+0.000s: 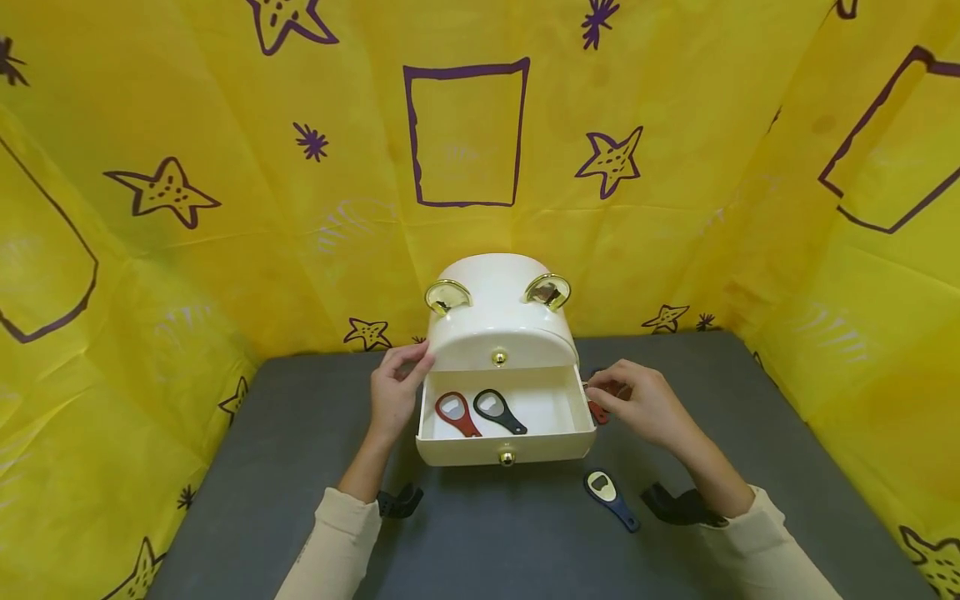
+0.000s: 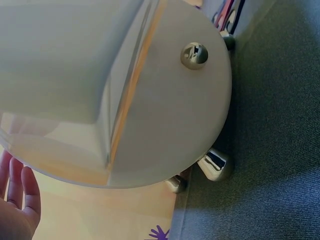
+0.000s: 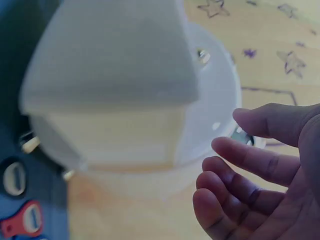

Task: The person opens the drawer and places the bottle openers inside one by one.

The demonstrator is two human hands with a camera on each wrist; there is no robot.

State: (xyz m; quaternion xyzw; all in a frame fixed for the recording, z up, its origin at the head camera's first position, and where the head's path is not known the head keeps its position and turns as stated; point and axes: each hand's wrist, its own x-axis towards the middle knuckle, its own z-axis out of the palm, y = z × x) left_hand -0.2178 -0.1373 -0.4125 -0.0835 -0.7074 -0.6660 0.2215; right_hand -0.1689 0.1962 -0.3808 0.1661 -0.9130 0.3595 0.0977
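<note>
A white box with a pulled-out drawer (image 1: pixel 506 451) stands on the table. In the drawer lie a red bottle opener (image 1: pixel 453 412) and a black bottle opener (image 1: pixel 498 410). My left hand (image 1: pixel 394 392) touches the box's left side with its fingertips; the left wrist view shows its fingers (image 2: pixel 30 192) at the box's edge. Beside the drawer's right wall, my right hand (image 1: pixel 637 400) hovers with loosely bent fingers, holding nothing in the right wrist view. Partly beneath it on the table is another red bottle opener (image 3: pixel 31 220), with a dark opener (image 3: pixel 14 179) close by.
Nearer the front, a blue bottle opener (image 1: pixel 611 498) lies on the grey table (image 1: pixel 480 542). Two gold-rimmed ears (image 1: pixel 447 295) stick up from the box top, and gold knobs (image 1: pixel 499 357) mark its front. Yellow patterned cloth (image 1: pixel 465 133) hangs behind and at both sides.
</note>
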